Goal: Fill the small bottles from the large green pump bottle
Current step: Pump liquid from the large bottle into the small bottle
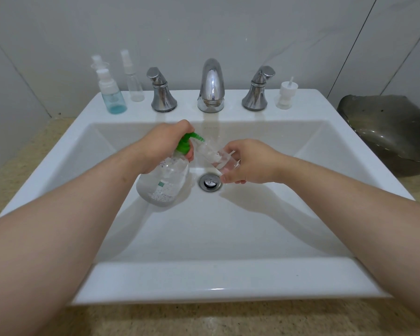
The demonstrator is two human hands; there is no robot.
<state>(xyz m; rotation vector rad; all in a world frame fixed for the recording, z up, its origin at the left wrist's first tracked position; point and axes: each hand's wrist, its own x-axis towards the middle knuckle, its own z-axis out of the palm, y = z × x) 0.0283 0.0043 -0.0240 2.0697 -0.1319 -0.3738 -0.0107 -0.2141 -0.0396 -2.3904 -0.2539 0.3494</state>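
The large clear bottle with a green pump point(164, 180) hangs over the white ceramic sink's point(204, 275) basin. The left hand point(164, 144) grips its neck, hiding part of the pump. The right hand point(250, 163) pinches a small transparent plastic bottle point(218, 158), whose outline is hard to make out, above the chrome drain point(210, 182). The nozzle points right toward it, and both bottles are tilted.
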